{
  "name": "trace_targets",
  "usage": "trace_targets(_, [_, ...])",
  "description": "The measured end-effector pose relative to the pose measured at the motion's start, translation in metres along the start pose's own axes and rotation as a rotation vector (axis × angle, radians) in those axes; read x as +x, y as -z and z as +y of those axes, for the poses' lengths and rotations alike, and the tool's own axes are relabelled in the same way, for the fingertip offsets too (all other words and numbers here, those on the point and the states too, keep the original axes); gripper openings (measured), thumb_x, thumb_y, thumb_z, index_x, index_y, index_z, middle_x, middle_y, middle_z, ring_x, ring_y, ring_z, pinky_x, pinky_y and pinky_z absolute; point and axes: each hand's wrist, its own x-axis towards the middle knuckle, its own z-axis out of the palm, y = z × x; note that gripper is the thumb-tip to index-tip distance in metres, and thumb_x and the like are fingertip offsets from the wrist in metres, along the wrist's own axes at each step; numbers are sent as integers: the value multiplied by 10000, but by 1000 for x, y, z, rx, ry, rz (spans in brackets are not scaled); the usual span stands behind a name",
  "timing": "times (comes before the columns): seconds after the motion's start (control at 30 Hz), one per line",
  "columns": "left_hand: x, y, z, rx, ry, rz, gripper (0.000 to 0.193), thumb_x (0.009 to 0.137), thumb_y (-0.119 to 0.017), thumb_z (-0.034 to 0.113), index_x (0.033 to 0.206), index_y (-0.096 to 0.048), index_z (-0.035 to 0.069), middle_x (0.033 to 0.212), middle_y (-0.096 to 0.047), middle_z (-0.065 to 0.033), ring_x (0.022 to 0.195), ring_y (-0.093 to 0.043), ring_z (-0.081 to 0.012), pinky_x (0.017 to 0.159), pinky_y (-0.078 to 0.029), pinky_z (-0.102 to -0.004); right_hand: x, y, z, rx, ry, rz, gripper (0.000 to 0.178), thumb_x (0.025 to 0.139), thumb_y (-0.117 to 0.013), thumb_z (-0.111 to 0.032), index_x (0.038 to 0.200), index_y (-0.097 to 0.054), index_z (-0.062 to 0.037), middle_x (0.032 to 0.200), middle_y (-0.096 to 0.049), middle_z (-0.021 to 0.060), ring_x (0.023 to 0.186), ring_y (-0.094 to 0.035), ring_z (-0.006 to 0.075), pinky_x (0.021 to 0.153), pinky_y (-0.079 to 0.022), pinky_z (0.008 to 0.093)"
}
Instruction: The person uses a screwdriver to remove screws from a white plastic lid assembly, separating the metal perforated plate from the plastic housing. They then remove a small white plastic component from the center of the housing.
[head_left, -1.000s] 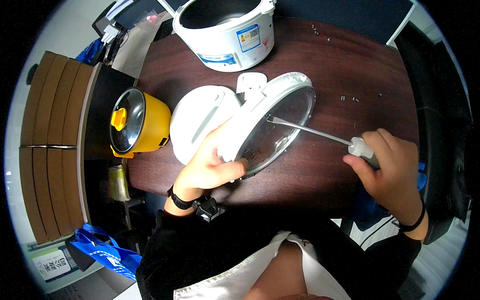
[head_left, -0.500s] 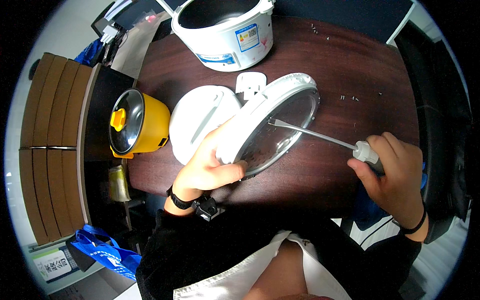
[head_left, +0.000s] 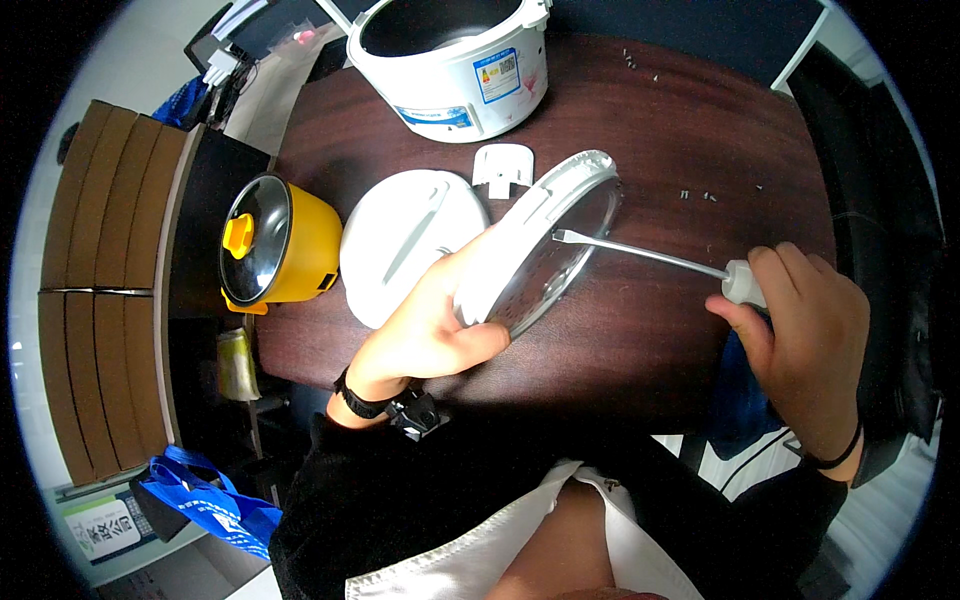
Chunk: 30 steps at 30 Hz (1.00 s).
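My left hand (head_left: 445,325) grips a round white rice cooker lid (head_left: 535,215) by its near left rim, thumb on the edge. The lid is tilted up on its side, its clear inner plate (head_left: 560,265) turned to the right. In my right hand (head_left: 805,320) is a flat-blade screwdriver (head_left: 660,257), fingers wrapped round its pale handle. The blade tip lies over the inner plate; whether it touches cannot be told. Behind my left hand a white oval cover (head_left: 410,240) lies on the table, and a small white plastic piece (head_left: 503,168) rests beyond it.
A white rice cooker body (head_left: 455,90) with a dark inside stands at the far side of the brown table (head_left: 640,360). To the left is a yellow pot (head_left: 300,245) with a glass lid. Several small screws (head_left: 698,195) lie at the right.
The lid has turned more edge-on, showing less of its inner plate. My right hand has moved slightly right with the screwdriver.
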Motion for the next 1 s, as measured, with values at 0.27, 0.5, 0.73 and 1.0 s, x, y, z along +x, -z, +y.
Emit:
trace_targets(0.27, [-1,-6,1,40,-24,81,775,631,-533,-74,1381,-346,-7,1248,-529,-141,1145,-492,-176,976,-351,-289,-9,-39,14,1649,-588,-1049,398,953,-441,-395,771,-525,-51,525,-488,24,393,-445,136,366,-333,256])
trace_targets(0.5, [1,-7,-4,-25,14,131,763,640,-530,-81,1378,-355,-4,1278,-499,-145,1177,-464,-195,1005,-329,-308,-7,-30,8,1471,-501,-822,377,916,-509,-388,793,-526,-32,538,-486,61,421,-466,164,407,-369,295])
trace_targets(0.73, [-3,2,1,-184,73,121,767,621,-518,-99,1369,-370,-12,1284,-496,-127,1199,-442,-198,1019,-304,-303,-10,-20,5,418,-86,-45,319,733,-724,-310,799,-539,-59,685,-563,123,576,-586,307,498,-434,370])
trace_targets(1.0, [-5,1,-3,-247,104,101,780,612,-527,-104,1370,-363,-21,1289,-494,-125,1204,-437,-192,1024,-290,-293,-3,-24,5,333,-50,-33,317,734,-714,-330,791,-540,-71,659,-537,97,557,-574,290,481,-428,358])
